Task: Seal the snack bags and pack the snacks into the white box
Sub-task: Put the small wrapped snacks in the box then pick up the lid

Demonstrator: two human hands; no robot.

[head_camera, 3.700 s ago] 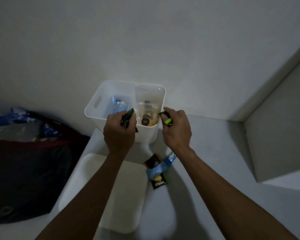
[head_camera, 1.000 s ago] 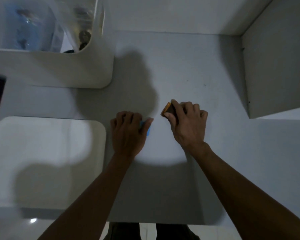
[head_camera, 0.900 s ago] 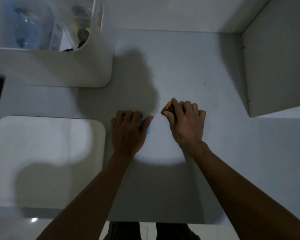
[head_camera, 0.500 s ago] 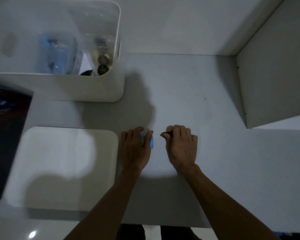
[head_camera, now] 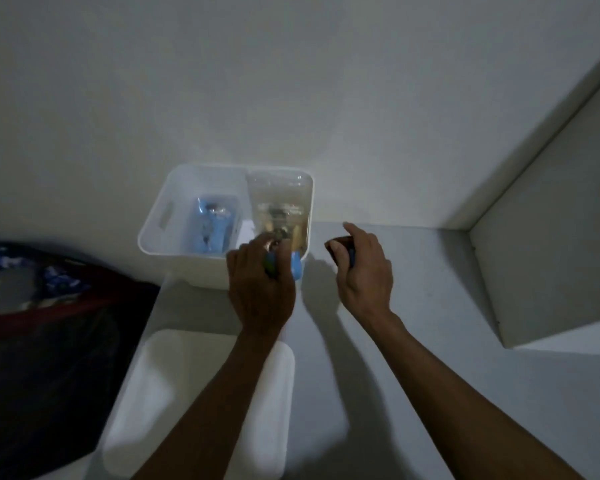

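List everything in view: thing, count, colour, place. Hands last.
white box: 1, white, on the table against the wall
clear snack bags: 2, one with blue contents left, one with brown contents right, standing in the box
lid: 1, white, flat on the table, near side
table: 1, grey-white
dark bag: 1, black with red edge, left of the table
blue snack packet: 1, gripped in the left hand
dark snack packet: 1, brown, gripped in the right hand
left hand: at the box's front rim
right hand: right of the box

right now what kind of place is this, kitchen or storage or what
Probably a home storage corner, not clearly a kitchen: a bare white counter against a plain wall, a white box holding bagged snacks, its lid alongside, and a dark bag nearby.
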